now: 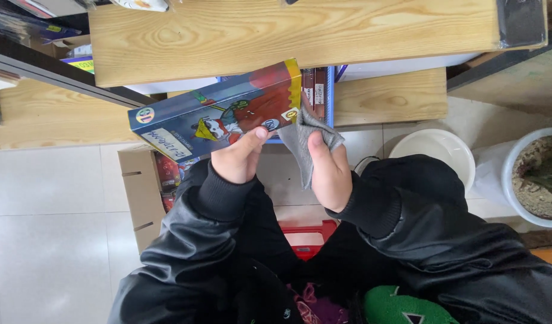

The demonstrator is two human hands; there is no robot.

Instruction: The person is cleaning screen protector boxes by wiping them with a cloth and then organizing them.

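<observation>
My left hand [237, 157] grips a thick book [219, 113] with a blue spine and a colourful cartoon cover, thumb pressed on the cover's lower edge. The book is tilted, its right end raised toward the wooden shelf. My right hand [327, 170] holds a grey cloth [306, 139] pinched under the thumb, and the cloth touches the book's right end near its yellow edge. Both arms wear black jacket sleeves.
A wooden shelf [288, 33] spans the top, with a lower board [390, 96] and standing books [315, 90] behind. A cardboard box [141, 192] holding books sits at left on the white tiled floor. A white bowl [435, 150], a plant pot [537, 177] and a red stool [306, 237] lie nearby.
</observation>
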